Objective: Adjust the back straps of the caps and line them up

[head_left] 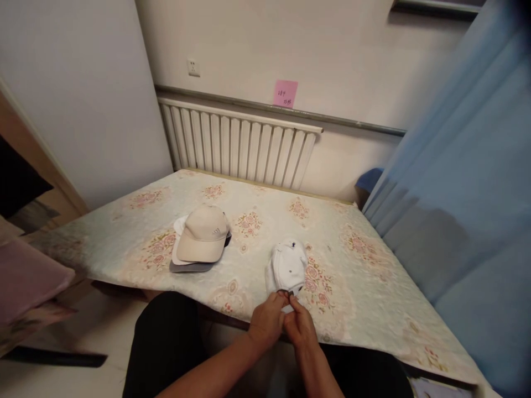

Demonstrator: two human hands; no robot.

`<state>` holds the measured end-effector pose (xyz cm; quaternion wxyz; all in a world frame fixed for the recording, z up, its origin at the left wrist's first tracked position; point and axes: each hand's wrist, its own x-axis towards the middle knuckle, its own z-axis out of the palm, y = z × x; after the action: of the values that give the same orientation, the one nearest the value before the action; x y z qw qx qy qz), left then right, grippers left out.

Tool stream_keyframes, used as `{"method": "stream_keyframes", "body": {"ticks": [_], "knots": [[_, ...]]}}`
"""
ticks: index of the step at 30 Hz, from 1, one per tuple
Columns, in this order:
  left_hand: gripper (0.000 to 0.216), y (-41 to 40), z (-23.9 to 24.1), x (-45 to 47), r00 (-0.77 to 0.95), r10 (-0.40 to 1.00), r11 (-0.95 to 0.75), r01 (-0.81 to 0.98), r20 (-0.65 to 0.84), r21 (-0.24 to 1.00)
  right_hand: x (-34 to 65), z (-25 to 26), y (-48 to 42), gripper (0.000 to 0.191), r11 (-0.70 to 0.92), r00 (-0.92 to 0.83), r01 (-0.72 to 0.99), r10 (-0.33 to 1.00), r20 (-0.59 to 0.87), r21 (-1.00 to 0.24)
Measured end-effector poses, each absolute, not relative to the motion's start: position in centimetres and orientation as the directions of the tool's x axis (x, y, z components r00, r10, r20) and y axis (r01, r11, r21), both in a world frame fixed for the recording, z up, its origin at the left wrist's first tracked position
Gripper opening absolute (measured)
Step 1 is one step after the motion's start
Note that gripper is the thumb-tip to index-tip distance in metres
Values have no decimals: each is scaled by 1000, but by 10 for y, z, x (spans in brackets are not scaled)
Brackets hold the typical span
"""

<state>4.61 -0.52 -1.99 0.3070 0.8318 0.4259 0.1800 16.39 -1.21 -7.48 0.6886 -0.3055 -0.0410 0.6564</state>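
A white cap (287,269) lies on the flowered mattress (357,260) close to its near edge. My left hand (266,320) and my right hand (299,326) meet at the cap's near end, fingers pinched together on its back strap. To the left sits a stack of caps (200,243), a beige cap on top, with white and grey brims showing under it. Neither hand touches that stack.
A white radiator (236,143) runs along the far wall under a pink note (285,93). A blue curtain (460,193) hangs at the right. A pink cushion (29,279) lies at the left edge. My dark-clothed knees press against the mattress's near side.
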Motion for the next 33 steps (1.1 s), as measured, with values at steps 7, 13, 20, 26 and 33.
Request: {"method": "stream_keyframes", "body": {"ticks": [7, 13, 20, 26, 33], "knots": [[35, -1, -28, 62, 579, 814, -393, 613, -51, 686, 170, -68, -16, 14, -68, 141, -858, 922, -359, -510], [19, 3, -36, 58, 546, 838, -394, 623, -15, 675, 185, -72, -15, 15, -43, 182, -870, 898, -401, -491], [14, 8, -43, 58, 449, 891, -266, 626, -61, 733, 188, -66, -16, 13, -45, 171, -892, 887, -428, -450], [13, 9, -50, 60, 411, 908, -215, 624, -82, 751, 190, -60, -18, 15, -60, 142, -901, 895, -423, -430], [10, 8, -57, 55, 398, 912, -171, 595, -103, 785, 189, -53, -17, 14, -85, 120, -898, 896, -428, -431]]}}
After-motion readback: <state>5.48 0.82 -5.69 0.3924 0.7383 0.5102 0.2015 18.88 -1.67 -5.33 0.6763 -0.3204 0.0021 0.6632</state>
